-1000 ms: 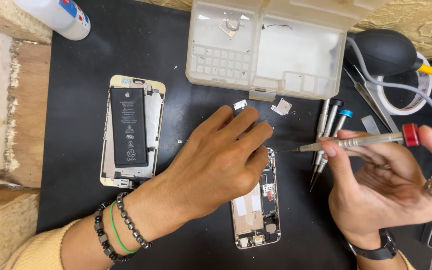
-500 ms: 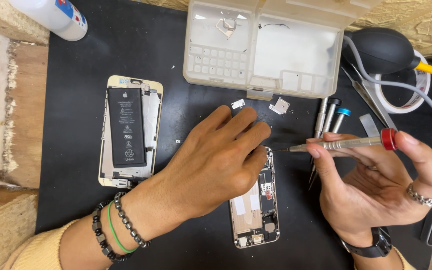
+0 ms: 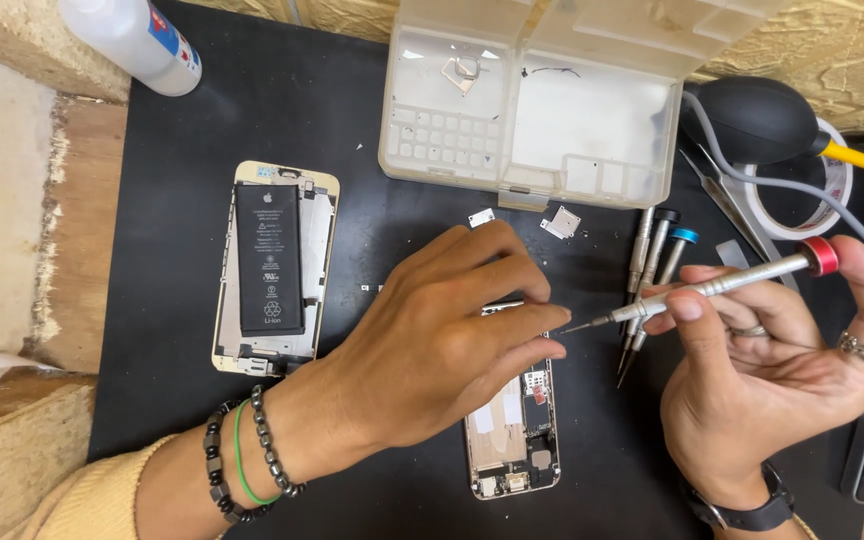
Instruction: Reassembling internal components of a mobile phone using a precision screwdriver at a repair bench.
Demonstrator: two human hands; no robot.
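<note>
Head view, inspector: near the mat's [image 3: 202, 250] left edge lies an opened phone chassis with battery [image 3: 272, 265]. What does the left hand [image 3: 432, 345] do?

Technician: It rests palm-down, loosely curled, pinning the second open phone [image 3: 512, 440] at the mat's lower middle, gripping nothing.

Inspector: And the right hand [image 3: 782, 370]?

Technician: It grasps a red-capped precision screwdriver [image 3: 712, 290], tip just beside the left fingertips.

Inspector: Risks?

Technician: A slipped tip could likely gouge the board or prick a finger. Two loose metal brackets [image 3: 560, 221] near the parts box [image 3: 527, 100] at the top edge could scatter if brushed.
</note>
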